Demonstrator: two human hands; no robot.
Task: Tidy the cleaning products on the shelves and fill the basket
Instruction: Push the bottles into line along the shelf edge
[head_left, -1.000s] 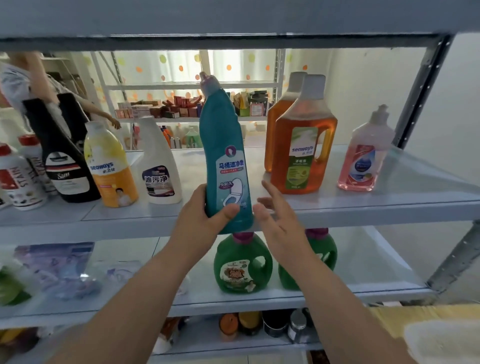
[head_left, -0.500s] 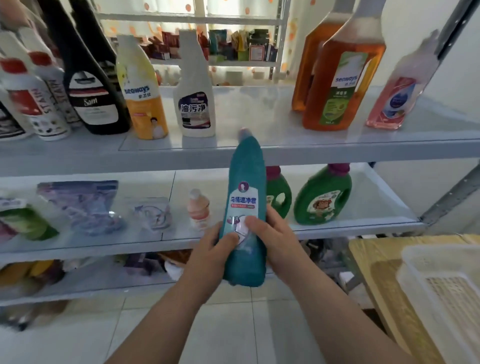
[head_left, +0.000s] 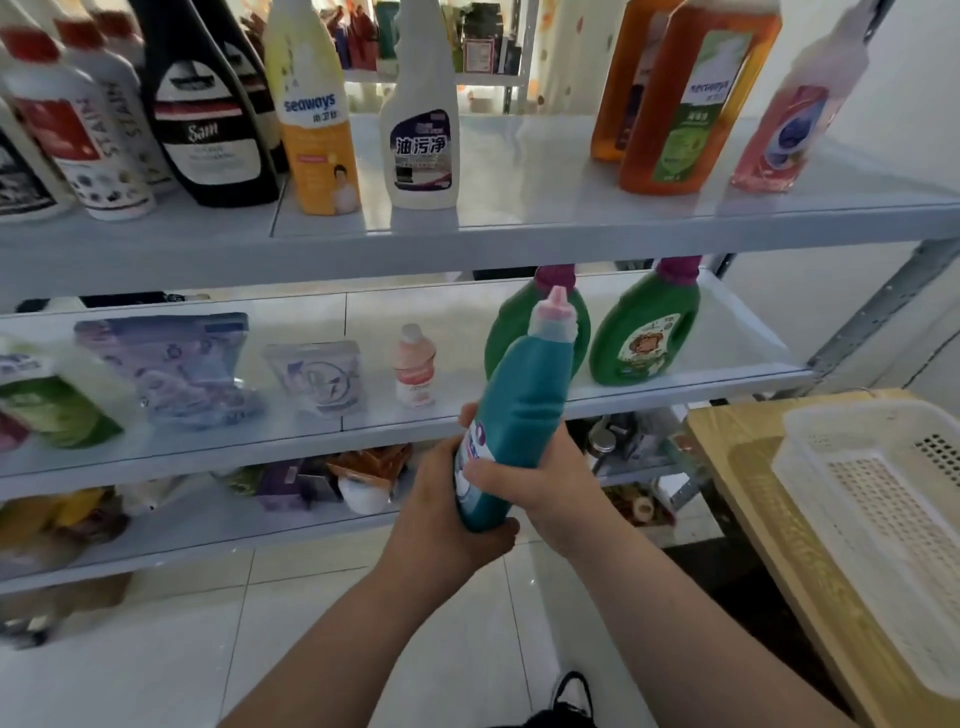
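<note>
A teal toilet-cleaner bottle (head_left: 522, 405) with a pink cap is held in front of the shelves, tilted with its neck up and to the right. My left hand (head_left: 441, 512) cups its base from below and the left. My right hand (head_left: 540, 486) wraps its lower body from the right. A white plastic basket (head_left: 883, 519) lies at the right on a wooden table (head_left: 748, 499); nothing shows inside it. The grey shelf unit (head_left: 519, 228) carries cleaning bottles on its top board.
On the top board stand white, black, yellow (head_left: 317, 119) and white spray (head_left: 423, 135) bottles, two orange jugs (head_left: 691, 98) and a pink bottle (head_left: 800, 109). The middle board has pouches, a small pink bottle (head_left: 414, 366) and two green jugs (head_left: 647, 327). A tiled floor lies below.
The teal bottle has come down off the top shelf to below the middle board and tilted right. My right hand closed on it, and the view swung down and right toward the basket.
</note>
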